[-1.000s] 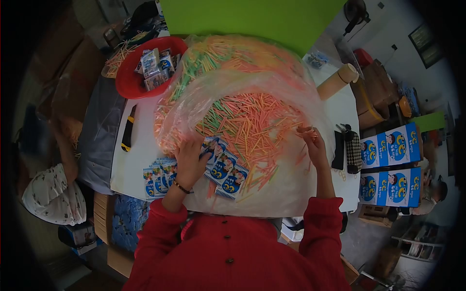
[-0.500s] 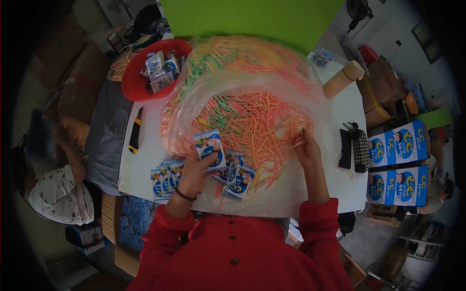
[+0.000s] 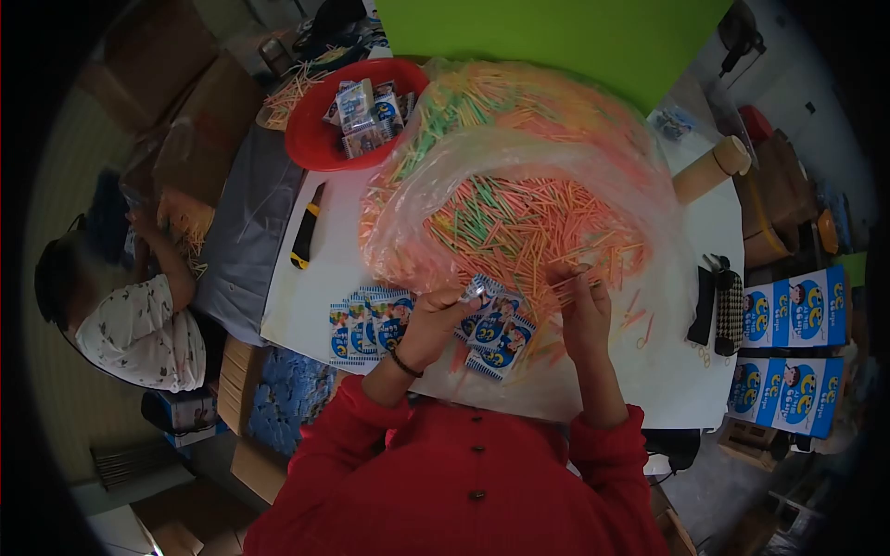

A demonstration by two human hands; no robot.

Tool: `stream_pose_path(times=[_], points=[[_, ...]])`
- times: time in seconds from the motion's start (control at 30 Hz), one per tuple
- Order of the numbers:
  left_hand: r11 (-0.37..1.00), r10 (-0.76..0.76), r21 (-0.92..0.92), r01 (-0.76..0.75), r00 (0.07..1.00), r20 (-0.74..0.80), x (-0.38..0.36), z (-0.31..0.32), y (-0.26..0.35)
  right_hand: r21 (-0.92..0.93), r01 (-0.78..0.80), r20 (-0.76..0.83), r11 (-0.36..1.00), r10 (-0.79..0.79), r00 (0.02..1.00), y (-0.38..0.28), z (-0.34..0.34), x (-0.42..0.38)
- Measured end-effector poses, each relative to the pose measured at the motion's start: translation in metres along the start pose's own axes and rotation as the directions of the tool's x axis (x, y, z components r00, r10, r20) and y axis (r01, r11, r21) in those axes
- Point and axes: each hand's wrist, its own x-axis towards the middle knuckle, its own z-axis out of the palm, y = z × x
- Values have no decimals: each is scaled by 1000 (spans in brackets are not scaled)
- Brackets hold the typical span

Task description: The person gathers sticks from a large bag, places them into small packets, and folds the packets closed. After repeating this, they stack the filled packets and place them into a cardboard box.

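My left hand (image 3: pixel 431 326) grips a small blue-and-white printed packet (image 3: pixel 479 295) by its edge. Several like packets (image 3: pixel 501 343) lie fanned out just beneath it, and another overlapping row of packets (image 3: pixel 371 324) rests to the left. Facing it, my right hand (image 3: pixel 586 315) has its fingers pinched together at the near edge of the heap of thin coloured sticks (image 3: pixel 519 222). Whatever is between those fingers blends with the pink sticks behind. The sticks, pink, yellow and green, spill from the mouth of a large clear plastic bag (image 3: pixel 408 227).
A red bowl (image 3: pixel 301 139) of packets stands at the back left, near a yellow-black utility knife (image 3: pixel 304 236). At right are a beige bottle (image 3: pixel 709 171), a checkered pouch (image 3: pixel 730 310) and stacked blue-white boxes (image 3: pixel 788 310). Another person (image 3: pixel 139 324) sits at far left.
The view has shifted, so the table appears further right. My left hand has brought its packet right and tilted it, away from the left row. My right hand's fingers have closed and are nearer the packet.
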Motion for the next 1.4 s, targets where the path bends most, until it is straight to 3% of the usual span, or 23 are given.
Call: stream_pose_path(times=[0.13,0.2,0.23,0.3,0.43,0.53,0.6,0.7,0.83,0.9,0.93,1.0,1.03,1.1,1.13,1.2,1.23,1.3,1.33,1.4], points=[[997,69,24,-69,998,10,1,5,0,29,60,137,998,-64,989,-19,41,-9],[952,222,176,-250,961,164,4,4,-5,66,48,211,997,-61,976,-19,50,-11],[952,222,176,-250,962,161,1,4,-5,65,45,213,997,-58,975,-16,52,-10],[993,-8,118,-3,995,98,-6,7,-3,0,122,259,993,-118,959,-11,55,-8],[996,6,92,-15,995,96,-9,12,4,-21,51,266,998,-44,963,-12,67,-8],[991,110,60,-116,989,98,-9,14,5,-78,154,374,985,-115,920,-16,70,-7],[997,50,44,-55,993,110,-11,14,10,135,35,252,990,-68,965,-18,72,-7],[995,39,89,-49,994,107,-7,8,-4,217,74,318,973,-142,938,-24,67,1],[993,-103,59,98,991,86,-11,10,3,22,197,401,980,-189,896,-24,67,1],[990,103,95,-108,993,56,-8,3,-10,-383,454,379,805,-311,871,-18,43,11],[990,105,90,-110,993,55,-10,3,-7,-385,455,382,803,-310,871,-9,28,19],[991,102,93,-97,993,-53,-13,3,2,-735,351,258,579,-240,936,13,-7,39],[990,109,93,-104,993,-51,-13,-2,-2,-735,358,262,576,-245,933,22,-19,44],[995,89,42,-85,993,-81,-13,-9,-10,-808,583,522,83,-356,775,30,-33,45],[996,87,42,-84,992,-88,-14,-9,-10,-807,585,525,86,-352,775,28,-36,43],[996,86,0,-86,994,-69,-16,-8,-6,-830,258,225,495,-126,966,23,-37,37],[996,88,3,-88,994,-71,-14,-7,-3,-828,260,227,497,-127,965,14,-26,33],[989,138,55,-140,989,48,-13,-3,-1,-390,188,132,902,-147,980,-4,0,23],[989,131,54,-134,990,47,-13,1,3,-390,182,128,903,-142,981,-9,11,17],[1000,10,-23,-8,994,106,-12,9,10,-134,218,278,967,-174,945,-15,34,7]])
